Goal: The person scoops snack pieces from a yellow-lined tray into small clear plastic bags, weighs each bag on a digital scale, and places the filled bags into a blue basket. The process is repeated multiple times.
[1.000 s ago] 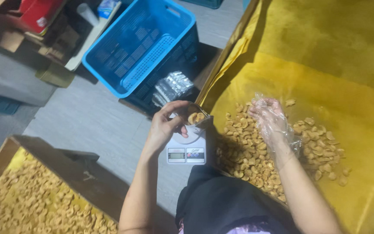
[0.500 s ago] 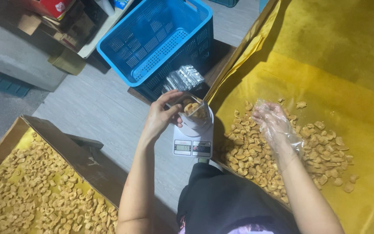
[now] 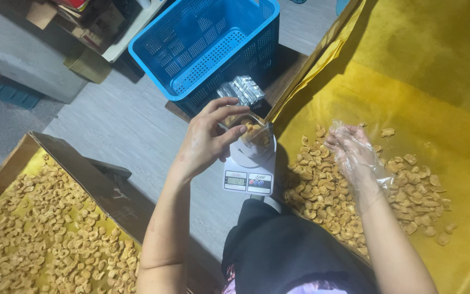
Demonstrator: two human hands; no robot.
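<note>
While my left hand (image 3: 205, 142) stays pinched on the rim of the bag (image 3: 254, 132) atop the scale (image 3: 250, 173), my gloved right hand (image 3: 352, 152) has dropped lower onto the snacks (image 3: 327, 188), fingers loosely spread, holding nothing I can see. So filling looks paused. 1 clear bag, part full of tan pieces.

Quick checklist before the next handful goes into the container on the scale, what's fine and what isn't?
1. Clear container sits on the white scale: ok.
2. Left hand steadies the container rim: ok.
3. Right hand wears a clear plastic glove and rests on the dried pieces: ok.
4. Scale display faces the person, unblocked: ok.
5. Display value: cannot tell.
6. Room left in container: cannot tell.
</note>
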